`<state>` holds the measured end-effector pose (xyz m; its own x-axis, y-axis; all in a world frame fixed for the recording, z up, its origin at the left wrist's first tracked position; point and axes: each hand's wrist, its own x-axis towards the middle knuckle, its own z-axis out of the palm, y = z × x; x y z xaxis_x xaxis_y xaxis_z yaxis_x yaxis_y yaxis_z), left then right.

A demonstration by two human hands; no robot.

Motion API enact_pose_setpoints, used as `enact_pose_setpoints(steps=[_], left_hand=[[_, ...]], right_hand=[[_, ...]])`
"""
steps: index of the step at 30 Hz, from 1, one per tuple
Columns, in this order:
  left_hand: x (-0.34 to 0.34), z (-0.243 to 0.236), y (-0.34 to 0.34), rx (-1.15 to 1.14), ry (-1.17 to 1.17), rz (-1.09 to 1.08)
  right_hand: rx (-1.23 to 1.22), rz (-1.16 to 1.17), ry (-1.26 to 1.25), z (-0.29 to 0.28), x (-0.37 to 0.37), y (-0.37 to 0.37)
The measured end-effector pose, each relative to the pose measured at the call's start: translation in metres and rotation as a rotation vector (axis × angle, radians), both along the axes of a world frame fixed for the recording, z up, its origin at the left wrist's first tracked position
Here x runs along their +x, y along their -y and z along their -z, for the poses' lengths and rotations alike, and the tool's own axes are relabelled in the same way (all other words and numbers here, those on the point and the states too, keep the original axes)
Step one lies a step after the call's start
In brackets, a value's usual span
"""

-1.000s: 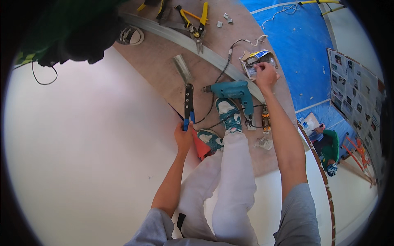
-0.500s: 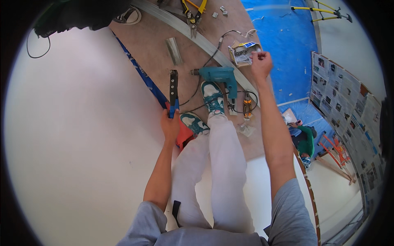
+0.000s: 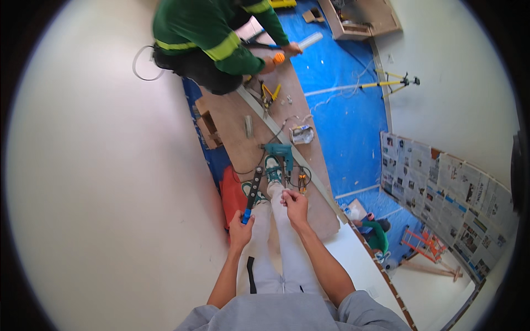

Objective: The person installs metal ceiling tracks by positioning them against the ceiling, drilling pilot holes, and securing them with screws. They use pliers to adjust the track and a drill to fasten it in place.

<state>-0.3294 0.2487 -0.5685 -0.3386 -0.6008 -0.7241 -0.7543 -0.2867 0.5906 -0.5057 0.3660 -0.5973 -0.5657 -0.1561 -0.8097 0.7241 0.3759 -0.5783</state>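
Observation:
My left hand [image 3: 241,233] is closed round the blue handles of a hand riveter [image 3: 254,190], whose black head points up and away from me. To its right, my right hand [image 3: 296,206] is raised with thumb and fingertips pinched together. Whatever sits in that pinch is too small to make out. Beyond the hands a teal corded drill [image 3: 280,150] lies by my shoes, with orange-and-black pliers [image 3: 302,181] to its right. A small open box [image 3: 301,134] of metal bits stands past the drill.
A co-worker in a green top [image 3: 207,33] crouches at the far end of the board [image 3: 229,127], holding an orange-ended tool and a metal strip. Yellow-handled snips [image 3: 269,96] and a metal channel [image 3: 259,110] lie on it. Blue sheeting [image 3: 348,132] covers the floor at right, where another person [image 3: 377,236] works low down.
My right hand has come back from the small box toward the riveter, still pinched. My left hand keeps the riveter, now tilted right. The view has shifted, bringing the crouching co-worker into sight.

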Motion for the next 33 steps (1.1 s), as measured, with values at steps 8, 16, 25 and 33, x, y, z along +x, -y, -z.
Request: enact_pose_setpoints(steps=[8, 16, 25, 33], left_hand=[[0.018, -0.198, 0.008, -0.248, -0.088, -0.051], [0.060, -0.359, -0.013, -0.269, -0.047, -0.207], [0.117, -0.433, -0.064, -0.260, -0.160, -0.424], [0.153, -0.444, -0.099, -0.311, -0.221, -0.527]], right_hand=[[-0.344, -0.245, 0.022, -0.206, -0.042, 0.035], [-0.599, -0.757, -0.737, -0.388, -0.026, 0.111], [-0.670, -0.963, -0.441, -0.455, 0.060, 0.127], [-0.694, -1.062, -0.562, -0.476, 0.101, 0.117]])
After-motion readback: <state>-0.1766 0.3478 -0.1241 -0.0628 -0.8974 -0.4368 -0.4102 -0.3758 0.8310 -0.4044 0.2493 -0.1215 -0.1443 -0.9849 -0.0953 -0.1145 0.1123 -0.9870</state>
